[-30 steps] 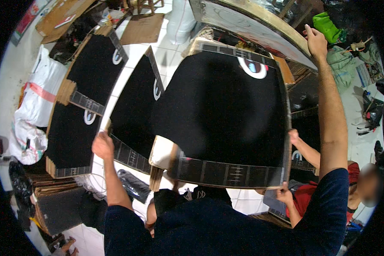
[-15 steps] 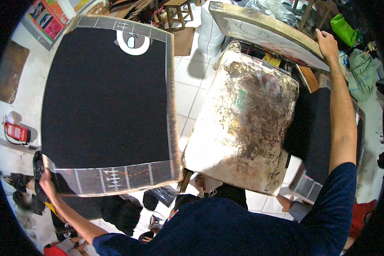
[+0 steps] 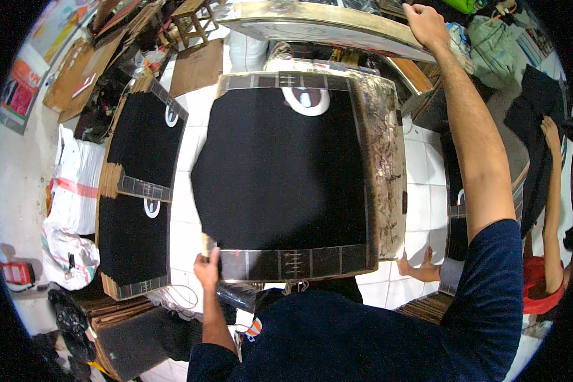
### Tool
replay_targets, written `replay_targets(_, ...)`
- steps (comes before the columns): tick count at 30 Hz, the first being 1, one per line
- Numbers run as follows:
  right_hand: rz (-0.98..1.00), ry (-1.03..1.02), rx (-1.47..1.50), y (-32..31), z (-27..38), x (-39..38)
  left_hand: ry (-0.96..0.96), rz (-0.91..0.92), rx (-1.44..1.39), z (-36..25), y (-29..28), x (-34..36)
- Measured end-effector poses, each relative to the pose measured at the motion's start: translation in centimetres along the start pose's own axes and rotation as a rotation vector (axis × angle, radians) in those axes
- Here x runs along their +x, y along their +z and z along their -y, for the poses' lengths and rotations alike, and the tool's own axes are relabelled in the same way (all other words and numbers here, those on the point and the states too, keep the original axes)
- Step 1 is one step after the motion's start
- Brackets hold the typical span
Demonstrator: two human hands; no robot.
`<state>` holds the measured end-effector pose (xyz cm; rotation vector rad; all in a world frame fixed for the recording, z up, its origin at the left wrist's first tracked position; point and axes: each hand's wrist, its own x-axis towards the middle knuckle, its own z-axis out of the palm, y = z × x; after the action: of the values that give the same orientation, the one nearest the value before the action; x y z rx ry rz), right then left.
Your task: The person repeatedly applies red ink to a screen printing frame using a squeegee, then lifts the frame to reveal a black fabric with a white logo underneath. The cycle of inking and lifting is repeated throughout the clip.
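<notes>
Head view: we held a flat black panel (image 3: 280, 169) by its near left corner with the left hand (image 3: 207, 269), its thumb above the edge and its other fingers partly hidden. The right hand (image 3: 428, 27) was curled over the right end of a wooden frame (image 3: 325, 16), which stood tilted beyond the panel's far edge. We located the panel in front of our body, over a worn, stained board (image 3: 389, 165); the board's right strip lay exposed. We could not tell whether panel and board touched. The panel carried a white ring-shaped print (image 3: 325, 105) near its far edge. To the left we noted stacked panels (image 3: 137, 245) and a white sack (image 3: 76, 213). At the right, a co-worker (image 3: 544, 290) extended one arm to a dark cloth (image 3: 531, 105).
</notes>
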<state>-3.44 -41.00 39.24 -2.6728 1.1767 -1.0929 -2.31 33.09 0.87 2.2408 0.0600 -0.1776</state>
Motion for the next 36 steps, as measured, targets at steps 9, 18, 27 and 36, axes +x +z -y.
replay_targets(9,0.001,0.085,0.070,-2.2,2.6,-0.5,0.123,0.267,0.371,-6.4,6.8,-1.2)
replay_targets(18,0.023,0.070,0.082,-2.7,3.0,2.4,0.089,0.288,0.528,-8.9,6.5,0.4)
replay_targets(27,0.052,0.073,0.078,-3.4,3.7,3.9,-0.007,0.316,0.554,-8.5,7.4,1.4)
replay_targets(36,0.079,0.089,0.091,-3.4,3.2,2.1,0.097,0.364,0.602,-6.0,8.7,3.1)
